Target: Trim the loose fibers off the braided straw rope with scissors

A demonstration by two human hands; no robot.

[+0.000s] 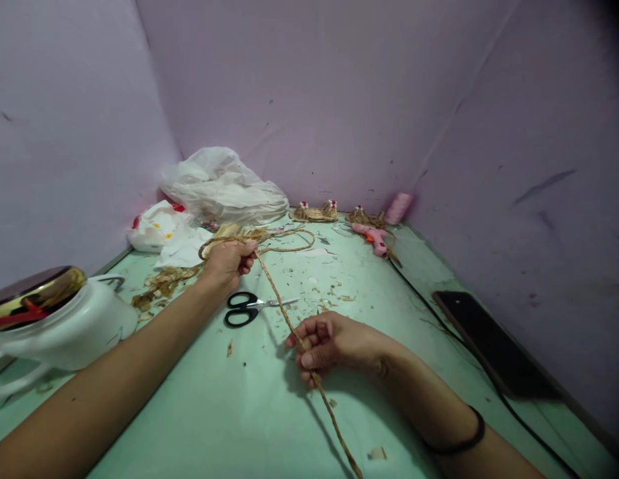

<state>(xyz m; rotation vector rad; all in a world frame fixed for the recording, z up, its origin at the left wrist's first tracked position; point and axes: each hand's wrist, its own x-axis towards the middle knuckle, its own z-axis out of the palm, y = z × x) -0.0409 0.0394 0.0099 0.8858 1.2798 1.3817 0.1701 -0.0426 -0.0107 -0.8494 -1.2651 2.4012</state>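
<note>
Nearest, a twisted cord (290, 325) slants up over the table (200, 412) through the right hand (329, 342), whose thumb and fingers pinch it loosely. Past this lie scissors (242, 310); then the left hand (231, 261) pinches the cord, which loops beyond. It's held out lengthwise; sliding along it would call for a light right grip. Behind sit a glue gun (373, 239) and a plastic bag (227, 193).

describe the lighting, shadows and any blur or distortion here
Head view: dim, soft light; the right hand and cord cast soft shadows on the table; the top right corner falls to black; the wide lens seems to stretch the left forearm; small things at the back look soft, the scissors clearer.
</note>
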